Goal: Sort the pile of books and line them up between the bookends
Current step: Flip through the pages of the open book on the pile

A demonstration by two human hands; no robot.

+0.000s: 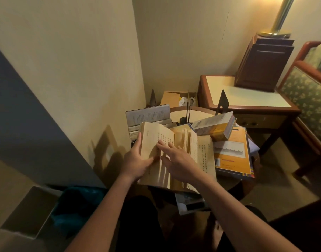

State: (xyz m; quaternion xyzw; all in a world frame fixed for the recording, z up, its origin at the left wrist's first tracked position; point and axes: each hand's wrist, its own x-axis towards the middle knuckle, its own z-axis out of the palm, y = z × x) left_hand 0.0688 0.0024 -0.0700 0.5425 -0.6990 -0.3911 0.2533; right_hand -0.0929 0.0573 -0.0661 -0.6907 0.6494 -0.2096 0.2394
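The sorting looks hardly begun: the pile (232,153) lies loose on the table (196,113), and no book stands in line between the bookends (223,100) at the far side. One open book (163,135) is held over the pile. The left hand (136,160) grips its left edge, thumb on the page. The right hand (179,159) lies on the pages with fingers straight, holding nothing.

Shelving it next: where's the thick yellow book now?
Head view, right of centre: the thick yellow book lies tilted, right of the open book, atop the large orange book, with a black bookend standing behind it.
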